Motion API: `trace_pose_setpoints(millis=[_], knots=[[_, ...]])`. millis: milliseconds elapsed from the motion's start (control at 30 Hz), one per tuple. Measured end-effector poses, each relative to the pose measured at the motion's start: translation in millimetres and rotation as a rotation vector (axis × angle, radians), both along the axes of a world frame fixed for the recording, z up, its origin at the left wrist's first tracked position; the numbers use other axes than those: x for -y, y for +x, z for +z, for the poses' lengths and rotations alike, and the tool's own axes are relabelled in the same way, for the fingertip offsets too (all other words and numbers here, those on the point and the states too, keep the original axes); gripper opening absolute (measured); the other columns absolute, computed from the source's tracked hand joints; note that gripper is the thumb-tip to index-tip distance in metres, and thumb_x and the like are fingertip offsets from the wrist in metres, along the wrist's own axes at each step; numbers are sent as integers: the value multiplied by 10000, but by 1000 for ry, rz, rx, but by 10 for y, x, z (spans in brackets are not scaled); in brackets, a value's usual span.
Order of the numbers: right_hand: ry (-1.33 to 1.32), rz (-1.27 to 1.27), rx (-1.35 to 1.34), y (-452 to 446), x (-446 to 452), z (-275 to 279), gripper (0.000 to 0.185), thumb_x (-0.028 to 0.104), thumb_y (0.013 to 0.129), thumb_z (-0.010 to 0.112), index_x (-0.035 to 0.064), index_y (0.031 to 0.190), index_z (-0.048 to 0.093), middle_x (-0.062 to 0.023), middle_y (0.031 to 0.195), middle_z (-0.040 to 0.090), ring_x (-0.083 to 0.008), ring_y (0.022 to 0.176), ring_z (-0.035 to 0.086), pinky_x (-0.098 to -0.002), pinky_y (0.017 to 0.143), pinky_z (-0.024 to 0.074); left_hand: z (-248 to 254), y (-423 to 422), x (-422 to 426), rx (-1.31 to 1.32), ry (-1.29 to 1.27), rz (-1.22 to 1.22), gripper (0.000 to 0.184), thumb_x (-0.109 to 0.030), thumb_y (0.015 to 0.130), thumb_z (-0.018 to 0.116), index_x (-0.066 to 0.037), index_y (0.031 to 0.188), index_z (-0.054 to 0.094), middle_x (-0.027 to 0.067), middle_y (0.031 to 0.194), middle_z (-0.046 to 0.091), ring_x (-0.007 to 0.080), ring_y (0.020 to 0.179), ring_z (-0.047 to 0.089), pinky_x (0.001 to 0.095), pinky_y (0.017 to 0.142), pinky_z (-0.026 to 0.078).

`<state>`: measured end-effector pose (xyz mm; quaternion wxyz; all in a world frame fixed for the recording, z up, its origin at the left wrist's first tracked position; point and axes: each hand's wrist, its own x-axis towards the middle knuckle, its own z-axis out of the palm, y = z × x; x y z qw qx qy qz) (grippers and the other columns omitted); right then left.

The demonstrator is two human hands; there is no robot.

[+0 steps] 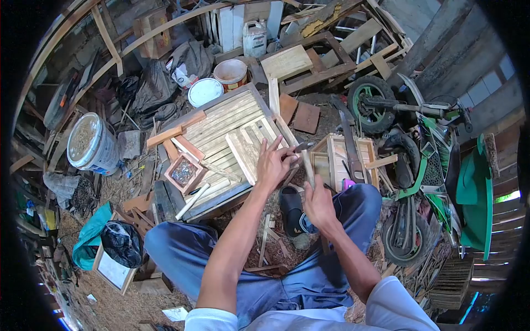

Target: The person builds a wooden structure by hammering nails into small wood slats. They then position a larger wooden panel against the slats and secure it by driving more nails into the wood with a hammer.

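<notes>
My right hand is wrapped round the wooden handle of a hammer, whose dark head points up and away from me. Close to that head, my left hand has thumb and fingertip pinched together, with other fingers raised. Whatever lies in the pinch is too small to make out. Beneath the left hand is a panel of joined wooden strips, resting on a low slatted table. A small wooden box of what look like nails sits at the table's left corner, beside short wood pieces.
A handsaw lies across a wooden tool box on the right. Beyond it stands a small green motorbike. Buckets stand left and behind the table. Scrap timber is piled at the back, and shavings cover the floor.
</notes>
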<state>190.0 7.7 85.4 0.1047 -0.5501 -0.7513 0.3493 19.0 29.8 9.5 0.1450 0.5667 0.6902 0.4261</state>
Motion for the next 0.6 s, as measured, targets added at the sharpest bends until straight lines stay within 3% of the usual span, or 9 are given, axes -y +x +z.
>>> trace_pose_setpoints(millis=[133,333,467,600], knots=[[55,42,-37,32,-35,-201,245,224,1015,450,-11,1068,404,-356,774,595,-556,817,577,-596,709,418,21,46,14,2,9,10,263,-144,818,670,-108,1064,754,134,1174,686,285,1329,478,514,1214,162],[22,7,-64,5,-28,-148,251,231,1018,451,-10,1060,397,-349,743,591,-561,799,573,-598,696,411,-48,93,-9,-55,13,36,289,-118,827,655,-67,1101,731,139,1230,660,309,1346,454,526,1215,147],[16,49,-36,30,-59,-205,235,224,1016,431,-4,1054,390,-383,781,586,-587,804,555,-646,718,402,33,185,35,-109,85,164,147,-104,782,684,-57,906,749,119,1289,632,328,1313,465,538,1192,171],[21,36,-65,61,-60,-90,233,220,1014,434,-6,1053,389,-385,798,589,-587,820,555,-647,724,403,3,323,71,-84,130,277,79,-116,763,703,-64,812,737,90,1168,661,295,1177,528,523,1161,218]])
